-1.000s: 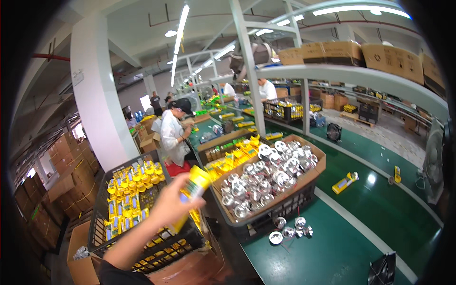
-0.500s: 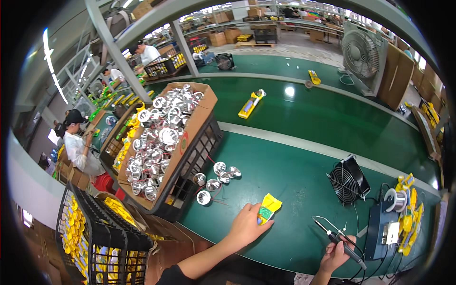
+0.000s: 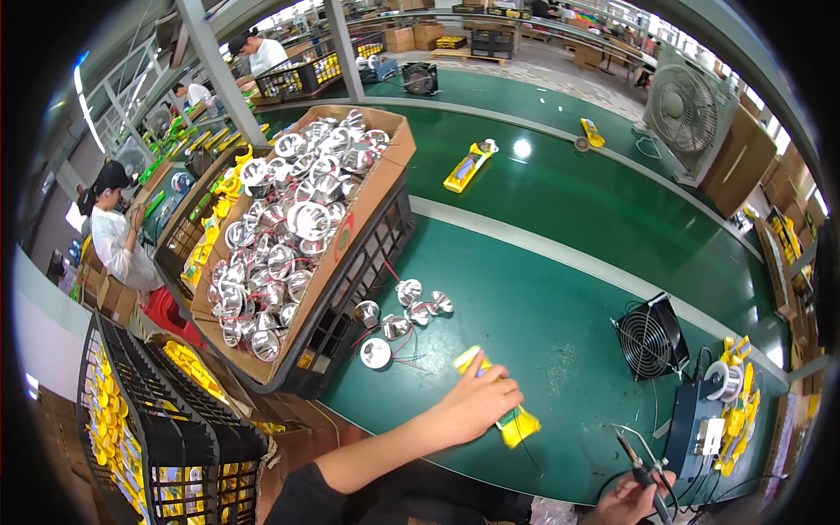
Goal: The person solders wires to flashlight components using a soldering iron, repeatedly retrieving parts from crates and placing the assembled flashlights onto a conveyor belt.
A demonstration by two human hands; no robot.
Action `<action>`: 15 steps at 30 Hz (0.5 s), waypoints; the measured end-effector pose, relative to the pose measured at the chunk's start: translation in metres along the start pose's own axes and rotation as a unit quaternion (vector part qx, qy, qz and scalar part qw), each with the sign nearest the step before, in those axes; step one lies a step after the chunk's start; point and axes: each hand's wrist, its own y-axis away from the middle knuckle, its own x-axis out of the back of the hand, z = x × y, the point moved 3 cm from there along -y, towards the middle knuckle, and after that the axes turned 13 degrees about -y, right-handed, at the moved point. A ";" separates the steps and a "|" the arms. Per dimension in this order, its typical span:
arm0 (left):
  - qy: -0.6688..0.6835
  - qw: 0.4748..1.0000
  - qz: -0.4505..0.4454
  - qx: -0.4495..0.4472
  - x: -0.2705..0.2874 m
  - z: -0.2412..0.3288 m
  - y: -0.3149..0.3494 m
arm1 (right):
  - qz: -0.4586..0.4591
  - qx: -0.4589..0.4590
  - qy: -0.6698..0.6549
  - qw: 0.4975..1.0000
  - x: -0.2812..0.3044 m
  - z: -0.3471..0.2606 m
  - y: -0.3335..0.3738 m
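A large grey fan (image 3: 680,112) stands at the upper right beside a brown cardboard panel (image 3: 739,164), and a smaller black fan (image 3: 652,338) stands upright lower down. At the left, a co-worker (image 3: 112,238) in a black cap (image 3: 110,176) is near a red stool (image 3: 171,317)

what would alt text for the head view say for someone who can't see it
In a person's left grip is a yellow casing, over a green bench, and in the right grip a soldering iron. Loose silver reflectors lie near a cardboard carton heaped with more; a small black fan stands farther right.
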 end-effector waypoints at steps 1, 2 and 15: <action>-0.040 0.997 0.000 -0.071 0.001 0.001 -0.002 | -0.101 0.264 0.364 0.887 -0.013 -0.014 0.001; -0.044 0.997 -0.012 -0.056 0.002 -0.004 -0.003 | -0.107 0.263 0.362 0.888 -0.017 -0.015 0.001; 0.281 0.830 0.298 0.379 0.004 -0.105 0.057 | -0.034 -0.038 0.080 0.995 -0.036 0.023 -0.001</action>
